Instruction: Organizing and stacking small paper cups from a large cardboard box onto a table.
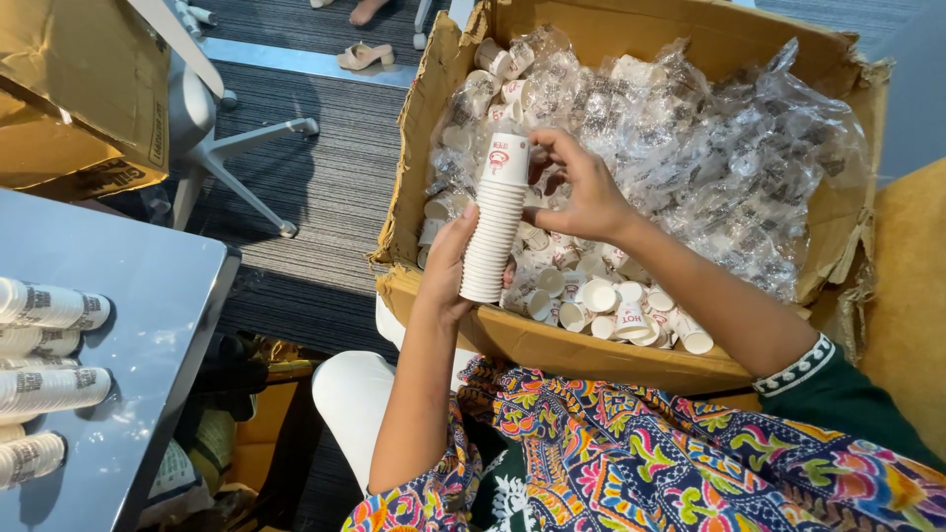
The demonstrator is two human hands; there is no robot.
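Note:
A tall stack of small white paper cups [496,222] with red print stands over the open cardboard box [581,347]. My left hand [445,264] grips the lower part of the stack from the left side. My right hand [581,187] holds the top of the stack, fingers curled around the uppermost cup. Loose white paper cups [601,300] lie in the box below the stack, some upside down. Crumpled clear plastic wrap [709,158] fills the right and far part of the box.
A grey table [148,325] at the left carries several sleeves of stacked cups [49,307] lying on their sides. An office chair base [232,148] stands on the striped carpet. Another cardboard box [84,89] sits at top left. A yellow seat [912,296] is at the right.

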